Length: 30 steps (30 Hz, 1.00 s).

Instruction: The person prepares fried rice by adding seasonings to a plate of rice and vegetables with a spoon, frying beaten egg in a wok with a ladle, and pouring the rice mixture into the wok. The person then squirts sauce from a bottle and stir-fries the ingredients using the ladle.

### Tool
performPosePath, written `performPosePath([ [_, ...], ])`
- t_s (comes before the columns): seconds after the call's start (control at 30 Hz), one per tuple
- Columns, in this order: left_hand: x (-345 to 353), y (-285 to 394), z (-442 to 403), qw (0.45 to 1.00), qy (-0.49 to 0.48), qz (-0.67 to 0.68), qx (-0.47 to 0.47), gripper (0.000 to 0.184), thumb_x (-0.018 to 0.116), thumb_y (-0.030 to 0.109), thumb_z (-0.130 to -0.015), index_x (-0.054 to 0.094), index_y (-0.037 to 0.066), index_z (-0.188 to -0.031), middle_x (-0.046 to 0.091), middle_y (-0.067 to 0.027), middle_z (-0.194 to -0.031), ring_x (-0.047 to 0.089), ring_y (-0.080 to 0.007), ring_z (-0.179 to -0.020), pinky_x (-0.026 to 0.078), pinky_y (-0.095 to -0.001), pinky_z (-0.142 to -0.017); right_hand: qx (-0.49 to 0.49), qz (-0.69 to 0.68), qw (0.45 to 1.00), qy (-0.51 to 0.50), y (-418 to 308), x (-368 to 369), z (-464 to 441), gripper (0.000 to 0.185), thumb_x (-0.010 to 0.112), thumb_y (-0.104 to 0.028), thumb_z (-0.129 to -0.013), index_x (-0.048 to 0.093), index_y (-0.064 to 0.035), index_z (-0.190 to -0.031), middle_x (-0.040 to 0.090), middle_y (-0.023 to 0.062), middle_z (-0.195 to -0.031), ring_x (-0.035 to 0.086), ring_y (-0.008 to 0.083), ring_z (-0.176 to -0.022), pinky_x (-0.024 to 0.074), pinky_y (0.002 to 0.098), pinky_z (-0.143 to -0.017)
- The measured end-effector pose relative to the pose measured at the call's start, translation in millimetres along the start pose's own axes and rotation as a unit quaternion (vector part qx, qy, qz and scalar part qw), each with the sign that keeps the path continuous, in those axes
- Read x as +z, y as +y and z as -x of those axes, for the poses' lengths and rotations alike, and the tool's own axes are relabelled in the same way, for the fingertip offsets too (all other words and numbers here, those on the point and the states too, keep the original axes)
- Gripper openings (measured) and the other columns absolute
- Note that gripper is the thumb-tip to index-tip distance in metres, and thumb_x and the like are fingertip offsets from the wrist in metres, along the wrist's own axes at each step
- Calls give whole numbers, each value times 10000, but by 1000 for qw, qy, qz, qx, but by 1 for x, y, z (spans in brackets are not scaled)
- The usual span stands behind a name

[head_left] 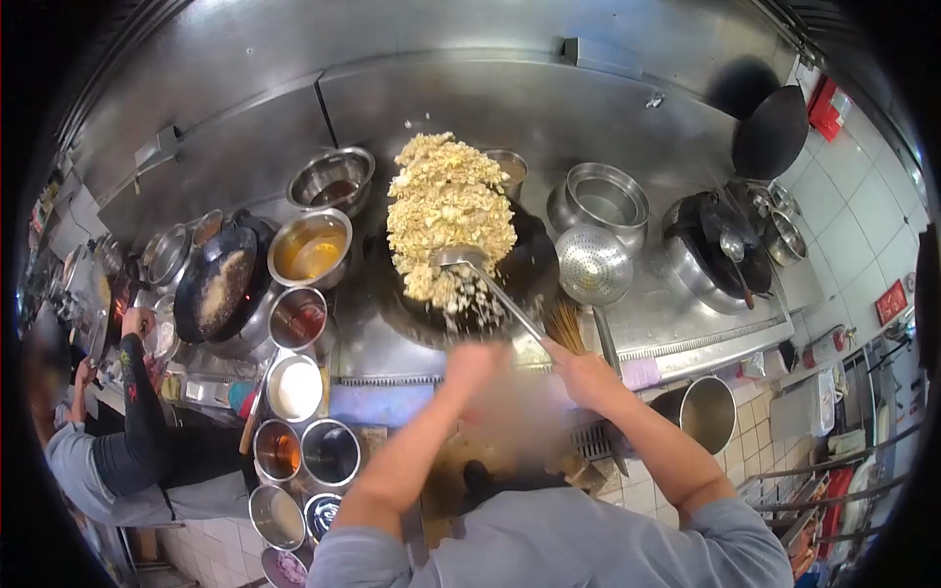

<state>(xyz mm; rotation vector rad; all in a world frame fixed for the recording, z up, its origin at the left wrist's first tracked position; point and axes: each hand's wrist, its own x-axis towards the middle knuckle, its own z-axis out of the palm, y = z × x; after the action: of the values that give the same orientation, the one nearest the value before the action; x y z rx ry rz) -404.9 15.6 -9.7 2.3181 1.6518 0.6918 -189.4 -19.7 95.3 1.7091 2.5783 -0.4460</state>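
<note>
One steel counter (652, 318) supports a large dark wok (534, 257) at its centre. A loose mass of grainy yellow food (451, 211) is airborne over the wok, with scattered pieces at its lower edge. A perforated skimmer (594, 265) lies to the right. The ladle (513, 310) overlaps the food; the right hand (585, 378) is closed around its handle. The left hand (476, 368) is at the wok's near side, its grip indeterminable.
</note>
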Motion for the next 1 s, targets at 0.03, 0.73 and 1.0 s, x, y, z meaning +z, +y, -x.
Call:
performPosePath([
  [0.03,-23,-2,-17,1000,0,3,-9,344,529,392,-911,663,124,-742,639,-137,-665,630,-351,-633,509,-458,-610,11,-51,999,4,9,5,15,535,540,-178,-907,368,-216,-1412,642,229,-865,650,368,-782,507,494,-697],
  [0.73,8,-53,-36,997,76,13,-7,349,557,388,-899,681,83,-783,656,-133,-763,619,-339,-780,463,-447,-762,-9,17,998,-64,67,-8,-42,435,442,-266,-963,385,-177,-1385,648,211,-852,640,405,-813,493,510,-710],
  [1.0,3,-59,-39,997,9,75,-35,336,561,353,-897,688,59,-795,627,-184,-733,608,-373,-744,478,-456,-697,37,-75,996,-12,14,65,-139,358,413,-277,-961,458,-105,-1272,659,203,-873,638,407,-821,487,525,-721],
])
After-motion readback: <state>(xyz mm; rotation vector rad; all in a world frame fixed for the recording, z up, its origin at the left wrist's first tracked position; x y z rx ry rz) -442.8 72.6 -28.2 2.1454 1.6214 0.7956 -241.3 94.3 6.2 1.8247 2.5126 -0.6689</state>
